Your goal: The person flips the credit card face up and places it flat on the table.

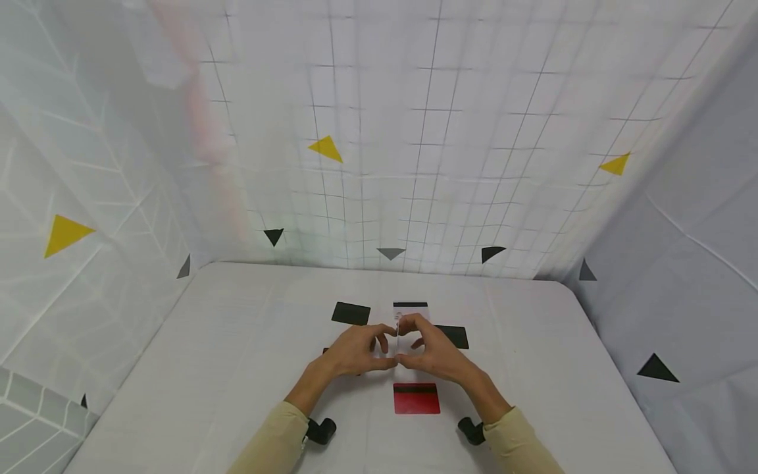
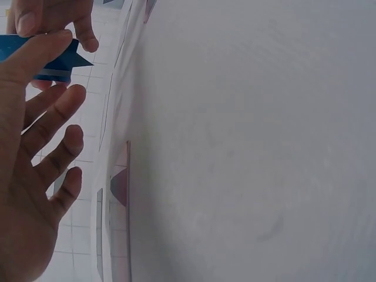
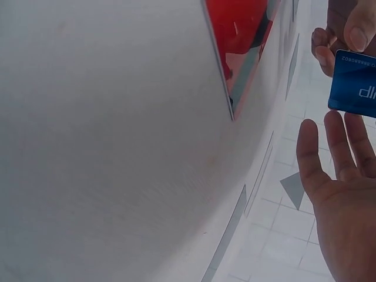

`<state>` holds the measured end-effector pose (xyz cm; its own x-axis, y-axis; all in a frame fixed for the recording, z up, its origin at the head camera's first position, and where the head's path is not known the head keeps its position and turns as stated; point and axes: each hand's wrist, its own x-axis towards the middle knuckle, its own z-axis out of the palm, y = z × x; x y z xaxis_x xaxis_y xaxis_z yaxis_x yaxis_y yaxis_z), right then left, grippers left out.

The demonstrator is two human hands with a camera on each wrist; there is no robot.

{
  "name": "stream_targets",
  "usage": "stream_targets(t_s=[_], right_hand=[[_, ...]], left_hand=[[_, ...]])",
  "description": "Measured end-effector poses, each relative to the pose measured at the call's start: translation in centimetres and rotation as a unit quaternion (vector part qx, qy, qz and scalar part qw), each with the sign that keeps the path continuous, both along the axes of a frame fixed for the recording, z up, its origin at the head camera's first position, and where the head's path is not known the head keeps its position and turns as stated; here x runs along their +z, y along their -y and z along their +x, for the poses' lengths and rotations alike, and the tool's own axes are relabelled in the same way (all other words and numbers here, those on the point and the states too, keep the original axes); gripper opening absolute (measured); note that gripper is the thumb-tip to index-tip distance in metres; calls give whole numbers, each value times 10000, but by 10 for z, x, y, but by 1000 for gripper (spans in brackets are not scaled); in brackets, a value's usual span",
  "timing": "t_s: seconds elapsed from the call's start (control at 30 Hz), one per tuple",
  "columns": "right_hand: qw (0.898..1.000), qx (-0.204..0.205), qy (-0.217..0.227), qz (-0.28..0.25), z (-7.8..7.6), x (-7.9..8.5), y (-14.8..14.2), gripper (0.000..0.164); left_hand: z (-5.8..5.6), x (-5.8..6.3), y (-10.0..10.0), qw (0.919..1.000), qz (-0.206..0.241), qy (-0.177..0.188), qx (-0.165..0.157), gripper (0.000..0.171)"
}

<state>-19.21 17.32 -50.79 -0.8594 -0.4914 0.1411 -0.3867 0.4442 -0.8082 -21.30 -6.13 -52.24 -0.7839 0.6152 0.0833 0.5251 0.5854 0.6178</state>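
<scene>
The left grip point(image 1: 358, 347) and the right grip point(image 1: 435, 354) both pinch a blue card point(image 3: 353, 88) between thumb and forefinger. It sits right where the two meet, neither noticeably nearer, raised off the counter point(image 1: 545, 342) around its middle. From above I see only its thin side, running from the near edge toward the far one; its long axis seems to stand upright, though the wrist views cut the card off. Just on the near-edge side of the hands lies a red card point(image 1: 416, 399); beyond them, toward the far edge, a white card point(image 1: 410, 309). A dark card point(image 1: 454, 337) lies beside the right grip, and a black card point(image 1: 351, 313) toward the far left corner.
</scene>
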Motion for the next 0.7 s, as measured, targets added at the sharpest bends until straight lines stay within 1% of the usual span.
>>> stream_targets(t_s=[0.17, 0.37, 0.47, 0.6, 0.7], right_hand=[[10000, -4, 7, 51, 0, 1, 0, 64], [9997, -142, 1, 179, 1, 0, 0, 64], [9995, -174, -50, 243, 1, 0, -1, 65], [9992, -168, -118, 353, 1, 1, -2, 65], [9987, -186, -139, 445, 1, 1, -2, 64]], left_hand=[[0, -2, 1, 10000, -21, -62, 24, 53], [-1, -2, 4, 9999, -26, -107, 44, 55], [-2, -3, 6, 9999, 62, -102, 41, 56], [-4, -5, 9, 9996, 190, -218, 41, 57], [-5, -4, 11, 9992, 286, -278, 35, 59]])
